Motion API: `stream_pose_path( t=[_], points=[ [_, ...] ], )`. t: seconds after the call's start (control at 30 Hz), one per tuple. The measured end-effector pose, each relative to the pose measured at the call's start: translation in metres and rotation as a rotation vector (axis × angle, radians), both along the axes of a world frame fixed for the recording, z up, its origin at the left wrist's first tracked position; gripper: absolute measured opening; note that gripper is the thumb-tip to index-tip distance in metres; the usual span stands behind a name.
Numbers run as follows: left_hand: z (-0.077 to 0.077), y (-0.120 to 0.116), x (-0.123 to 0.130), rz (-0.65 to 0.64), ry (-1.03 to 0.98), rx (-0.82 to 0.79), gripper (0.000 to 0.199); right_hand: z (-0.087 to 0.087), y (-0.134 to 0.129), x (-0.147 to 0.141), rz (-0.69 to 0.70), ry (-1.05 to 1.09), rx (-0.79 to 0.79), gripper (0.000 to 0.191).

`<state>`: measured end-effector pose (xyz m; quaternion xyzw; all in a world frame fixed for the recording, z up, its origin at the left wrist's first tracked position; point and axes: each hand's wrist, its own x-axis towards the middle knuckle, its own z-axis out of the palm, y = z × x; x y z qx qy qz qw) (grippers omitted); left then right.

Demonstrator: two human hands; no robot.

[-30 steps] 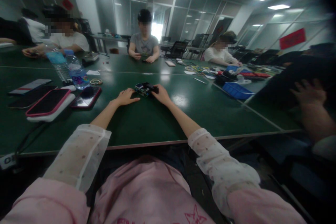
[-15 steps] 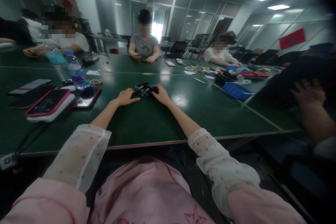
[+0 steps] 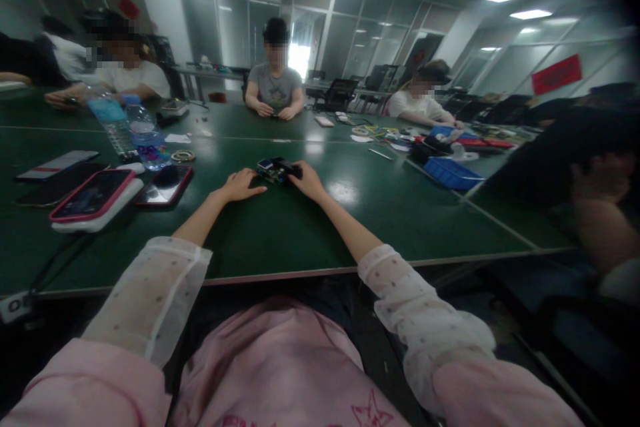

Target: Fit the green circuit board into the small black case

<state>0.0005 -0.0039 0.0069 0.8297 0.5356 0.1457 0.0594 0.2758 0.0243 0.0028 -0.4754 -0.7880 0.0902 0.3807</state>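
A small circuit board (image 3: 271, 177) with green and blue parts lies on the dark green table (image 3: 280, 233) in front of me. A black block-like piece (image 3: 285, 165) sits over its right side. My right hand (image 3: 306, 180) has its fingers closed round the right end of that black piece. To the left of the board, my left hand (image 3: 241, 185) rests low on the table. Its thumb is stretched out, and its fingertips reach the board's left edge. Whether they press on it I cannot tell.
Several phones, such as one in a pink case (image 3: 93, 195), lie at the left beside two water bottles (image 3: 145, 137). A blue tray (image 3: 453, 173) and tangled cables (image 3: 373, 131) are at the right. Co-workers sit around the table; one's raised hand (image 3: 600, 180) is at far right.
My hands and the board have not visibly moved. The co-worker's hand at far right has shifted slightly right. The person opposite has moved their hands a little.
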Motion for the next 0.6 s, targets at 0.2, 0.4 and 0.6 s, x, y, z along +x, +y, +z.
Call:
stream_pose_path(
  t=[0.2, 0.4, 0.6],
  points=[
    [0.0002, 0.0005, 0.0000, -0.003, 0.006, -0.012, 0.088, -0.0004, -0.0007, -0.0008, 0.012, 0.001, 0.001, 0.035],
    [-0.0010, 0.0017, -0.0005, 0.002, 0.001, -0.005, 0.084, 0.0000, -0.0013, -0.0012, 0.005, -0.006, -0.008, 0.037],
    [-0.0038, 0.0028, -0.0008, 0.004, 0.007, 0.004, 0.084, -0.0016, 0.0011, -0.0009, 0.024, -0.005, 0.008, 0.036]
  ],
)
